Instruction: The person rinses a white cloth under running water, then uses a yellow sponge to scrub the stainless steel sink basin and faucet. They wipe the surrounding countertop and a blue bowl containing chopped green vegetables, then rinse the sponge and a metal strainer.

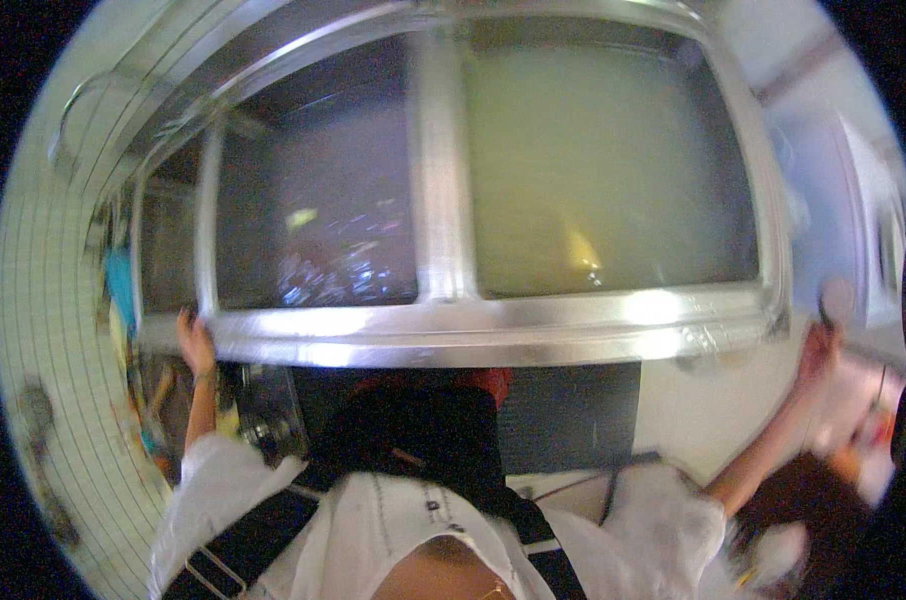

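My left hand [197,346] touches the front rim of a stainless steel sink unit [444,225] near its left corner; blur hides how its fingers are set. Out past the right end of the sink is my right hand [819,351], with its fingers bent. A small round object [839,298] with a dark edge appears at those fingertips, too blurred to name or to tell if it is held. Cloudy greenish water [610,150] fills the right basin. The middle basin [333,172] is darker, with shiny blurred items [333,270] near its front.
A narrow third compartment [169,225] forms the sink's left end. Ribbed pale wall panelling [55,285] runs along the left. Under the front rim lie a dark mat [573,420] and pale floor [685,412]. Blurred pink and orange items [862,420] stand at the right.
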`<action>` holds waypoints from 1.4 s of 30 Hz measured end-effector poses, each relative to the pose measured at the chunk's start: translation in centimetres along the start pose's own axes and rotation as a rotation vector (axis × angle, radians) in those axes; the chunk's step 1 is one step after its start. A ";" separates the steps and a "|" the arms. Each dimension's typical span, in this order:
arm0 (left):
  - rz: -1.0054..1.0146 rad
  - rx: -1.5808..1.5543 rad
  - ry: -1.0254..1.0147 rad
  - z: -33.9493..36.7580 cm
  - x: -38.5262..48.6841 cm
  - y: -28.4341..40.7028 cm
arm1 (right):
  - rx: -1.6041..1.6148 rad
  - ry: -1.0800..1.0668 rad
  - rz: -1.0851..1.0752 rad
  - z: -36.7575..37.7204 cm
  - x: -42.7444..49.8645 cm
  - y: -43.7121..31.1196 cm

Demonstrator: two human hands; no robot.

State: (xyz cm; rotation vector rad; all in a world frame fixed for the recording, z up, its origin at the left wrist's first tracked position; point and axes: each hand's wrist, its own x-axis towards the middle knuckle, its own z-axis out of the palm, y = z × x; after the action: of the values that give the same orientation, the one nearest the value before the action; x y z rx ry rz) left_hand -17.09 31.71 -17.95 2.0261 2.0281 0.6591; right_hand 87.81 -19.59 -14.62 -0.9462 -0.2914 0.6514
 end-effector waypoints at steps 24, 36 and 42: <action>0.145 -0.246 0.238 -10.8 13.9 -10.7 | -1.713 -1.519 -0.532 96.2 -22.7 83.1; 0.081 -0.050 0.096 -9.8 14.2 -10.8 | -1.332 -1.316 -0.425 98.4 -21.1 69.2; 0.092 -0.009 0.077 -9.8 14.2 -10.3 | -1.357 -0.616 -0.388 88.2 -11.1 58.4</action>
State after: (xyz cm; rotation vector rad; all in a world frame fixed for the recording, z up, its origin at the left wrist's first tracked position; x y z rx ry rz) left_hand -31.22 44.43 -11.44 2.1318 1.9788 0.7740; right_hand 12.34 55.37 -12.42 -1.8749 -1.5534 0.2987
